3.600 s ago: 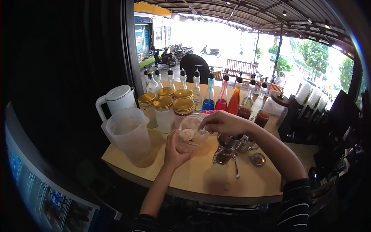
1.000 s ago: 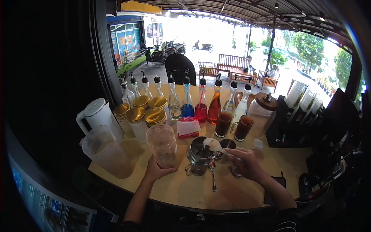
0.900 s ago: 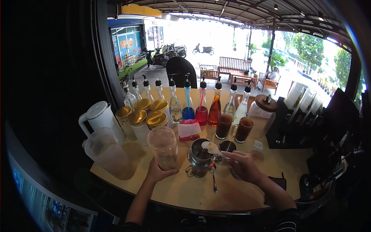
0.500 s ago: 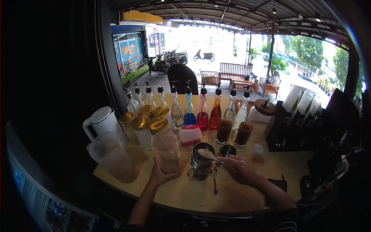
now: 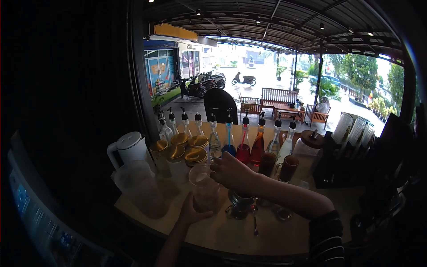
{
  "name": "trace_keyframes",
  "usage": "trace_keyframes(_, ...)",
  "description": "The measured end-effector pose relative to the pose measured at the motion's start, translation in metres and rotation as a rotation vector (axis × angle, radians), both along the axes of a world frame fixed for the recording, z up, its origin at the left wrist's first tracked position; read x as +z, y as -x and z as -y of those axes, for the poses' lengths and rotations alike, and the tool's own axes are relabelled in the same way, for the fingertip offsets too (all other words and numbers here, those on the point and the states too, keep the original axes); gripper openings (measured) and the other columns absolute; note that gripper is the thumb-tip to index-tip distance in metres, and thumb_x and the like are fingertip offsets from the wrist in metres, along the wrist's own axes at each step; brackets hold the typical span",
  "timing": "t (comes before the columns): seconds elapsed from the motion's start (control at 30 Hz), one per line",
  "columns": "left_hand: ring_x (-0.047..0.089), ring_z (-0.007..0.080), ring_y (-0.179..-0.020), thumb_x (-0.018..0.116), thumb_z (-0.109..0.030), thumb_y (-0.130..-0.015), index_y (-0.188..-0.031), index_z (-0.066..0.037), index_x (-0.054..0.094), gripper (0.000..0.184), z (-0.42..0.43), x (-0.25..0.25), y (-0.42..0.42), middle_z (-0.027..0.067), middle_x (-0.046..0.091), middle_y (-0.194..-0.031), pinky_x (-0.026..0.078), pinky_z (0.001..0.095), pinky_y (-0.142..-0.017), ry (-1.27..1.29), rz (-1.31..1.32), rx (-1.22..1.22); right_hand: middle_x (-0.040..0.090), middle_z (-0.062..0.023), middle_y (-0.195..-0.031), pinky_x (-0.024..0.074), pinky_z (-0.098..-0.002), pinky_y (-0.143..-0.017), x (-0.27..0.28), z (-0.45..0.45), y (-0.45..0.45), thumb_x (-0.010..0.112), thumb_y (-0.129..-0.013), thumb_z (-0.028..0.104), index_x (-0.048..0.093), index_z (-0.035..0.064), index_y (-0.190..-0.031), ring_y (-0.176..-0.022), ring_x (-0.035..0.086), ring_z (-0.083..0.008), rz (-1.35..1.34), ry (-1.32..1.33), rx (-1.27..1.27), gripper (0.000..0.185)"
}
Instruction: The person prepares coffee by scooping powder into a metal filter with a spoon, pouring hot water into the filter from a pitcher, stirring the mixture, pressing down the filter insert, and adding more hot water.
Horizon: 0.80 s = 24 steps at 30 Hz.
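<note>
My left hand (image 5: 192, 211) is wrapped round the lower part of a clear jar (image 5: 206, 196) on the wooden counter (image 5: 209, 240). Over the jar's mouth, my right hand (image 5: 231, 171) is closed on a spoon, whose pale bowl (image 5: 202, 176) shows inside the jar; its handle is mostly hidden by the fingers. Right of the jar a metal filter pot (image 5: 240, 198) sits on a glass mug, partly under my right forearm. A small metal spoon (image 5: 255, 220) lies beside it.
Gold-lidded jars (image 5: 196, 156) and pump bottles (image 5: 243, 144) line the back. At left are a frosted pitcher (image 5: 140, 187) and a white jug (image 5: 132, 151). Two dark drinks (image 5: 289, 167), a wooden-lidded jar (image 5: 311, 149) and a cup rack (image 5: 340, 155) stand at right. Outside, a person (image 5: 323, 106) sits.
My right hand has moved left with the spoon, from above the metal filter pot to the jar's mouth. My left hand still holds the jar. The view has tilted up and darkened.
</note>
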<state>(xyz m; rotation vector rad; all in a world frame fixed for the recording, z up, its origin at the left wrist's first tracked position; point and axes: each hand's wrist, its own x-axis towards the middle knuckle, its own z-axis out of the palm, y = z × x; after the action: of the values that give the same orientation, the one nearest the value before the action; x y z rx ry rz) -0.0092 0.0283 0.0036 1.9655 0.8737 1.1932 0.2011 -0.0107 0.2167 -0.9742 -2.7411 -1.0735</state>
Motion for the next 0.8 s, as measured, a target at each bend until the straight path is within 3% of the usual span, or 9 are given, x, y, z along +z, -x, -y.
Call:
trace_keyframes(0.17, 0.053, 0.0273, -0.118, 0.090, -0.037, -0.054, -0.132, 0.001, 0.037, 0.101, 0.001, 0.002, -0.003, 0.0172, 0.052, -0.125, 0.044, 0.0388, -0.097, 0.010, 0.066, 0.016, 0.056, -0.0016, -0.111, 0.0410, -0.0339, -0.091, 0.012, 0.012, -0.015, 0.067, -0.076, 0.015, 0.064, 0.0129, -0.105, -0.108, 0.054, -0.0168, -0.212, -0.063, 0.133, 0.029)
trace_keyframes(0.23, 0.051, 0.0285, -0.121, 0.089, -0.037, -0.056, -0.136, -0.001, 0.033, 0.104, -0.001, 0.001, -0.001, 0.0182, 0.050, -0.129, 0.043, 0.0395, -0.099, 0.003, 0.040, 0.065, 0.053, -0.0074, -0.118, 0.0433, -0.0366, -0.092, 0.009, 0.027, -0.039, 0.068, -0.078, 0.012, 0.062, 0.0102, -0.115, -0.111, 0.054, -0.0217, -0.582, 0.179, 0.248, 0.037)
trace_keyframes(0.27, 0.051, 0.0285, -0.121, 0.089, -0.037, -0.056, -0.136, -0.001, 0.033, 0.104, -0.001, 0.000, -0.001, 0.0182, 0.050, -0.129, 0.043, 0.0395, -0.099, 0.006, 0.052, 0.065, 0.053, -0.0074, -0.118, 0.0433, -0.0366, -0.092, 0.000, 0.034, -0.053, 0.068, -0.078, 0.012, 0.062, 0.0102, -0.115, -0.111, 0.054, -0.0217, -0.570, 0.183, 0.246, 0.037)
trace_keyframes(0.33, 0.048, 0.0291, -0.125, 0.089, -0.036, -0.058, -0.139, -0.002, 0.031, 0.105, 0.002, 0.010, 0.000, 0.0189, 0.048, -0.131, 0.041, 0.0407, -0.101, -0.047, 0.011, 0.111, 0.052, -0.0121, -0.121, 0.0450, -0.0396, -0.093, -0.035, 0.043, -0.082, 0.065, -0.081, 0.005, 0.053, 0.0051, -0.125, -0.109, 0.054, -0.0265, -0.945, 0.284, 0.168, 0.046)
trace_keyframes(0.47, 0.048, 0.0312, -0.122, 0.088, -0.035, -0.058, -0.140, -0.002, 0.030, 0.105, 0.000, -0.001, 0.009, 0.0168, 0.047, -0.131, 0.040, 0.0418, -0.102, -0.285, -0.041, 0.328, 0.051, -0.0154, -0.121, 0.0457, -0.0405, -0.093, -0.117, 0.044, -0.133, 0.064, -0.084, 0.009, 0.057, 0.0050, -0.122, -0.109, 0.055, -0.0324, -1.340, 0.292, -0.045, 0.038)
trace_keyframes(0.5, 0.051, 0.0336, -0.116, 0.085, -0.032, -0.064, -0.133, -0.002, 0.039, 0.089, 0.004, -0.002, 0.009, 0.0159, 0.051, -0.124, 0.042, 0.0437, -0.098, -0.391, 0.000, 0.397, 0.052, -0.0158, -0.120, 0.0458, -0.0398, -0.093, -0.142, 0.040, -0.148, 0.064, -0.084, 0.009, 0.055, 0.0041, -0.123, -0.108, 0.055, -0.0324, -1.313, 0.208, -0.131, 0.040)
trace_keyframes(0.63, 0.053, 0.0337, -0.110, 0.079, -0.027, -0.072, -0.123, -0.002, 0.048, 0.064, 0.015, -0.001, -0.004, 0.0161, 0.054, -0.117, 0.043, 0.0441, -0.093, -0.435, 0.075, 0.583, 0.057, -0.0178, -0.112, 0.0477, -0.0395, -0.090, -0.186, 0.045, -0.165, 0.061, -0.087, 0.010, 0.054, 0.0013, -0.122, -0.103, 0.058, -0.0323, -1.299, 0.115, -0.256, 0.037)
trace_keyframes(0.7, 0.054, 0.0326, -0.106, 0.073, -0.022, -0.077, -0.117, -0.003, 0.053, 0.048, 0.035, 0.013, -0.028, 0.0156, 0.056, -0.112, 0.044, 0.0430, -0.090, -0.713, -0.054, 0.445, 0.059, -0.0185, -0.108, 0.0485, -0.0399, -0.086, -0.183, 0.052, -0.167, 0.059, -0.089, 0.011, 0.054, 0.0008, -0.121, -0.099, 0.059, -0.0324, -1.392, 0.163, -0.252, 0.034)
trace_keyframes(0.8, 0.055, 0.0311, -0.105, 0.073, -0.022, -0.077, -0.116, -0.004, 0.054, 0.047, 0.054, 0.045, -0.068, 0.0155, 0.055, -0.113, 0.044, 0.0421, -0.091, -0.757, 0.022, 0.338, 0.060, -0.0193, -0.102, 0.0493, -0.0404, -0.078, -0.183, 0.057, -0.172, 0.056, -0.092, 0.014, 0.056, -0.0007, -0.115, -0.090, 0.062, -0.0320, -1.568, 0.255, -0.280, 0.027)
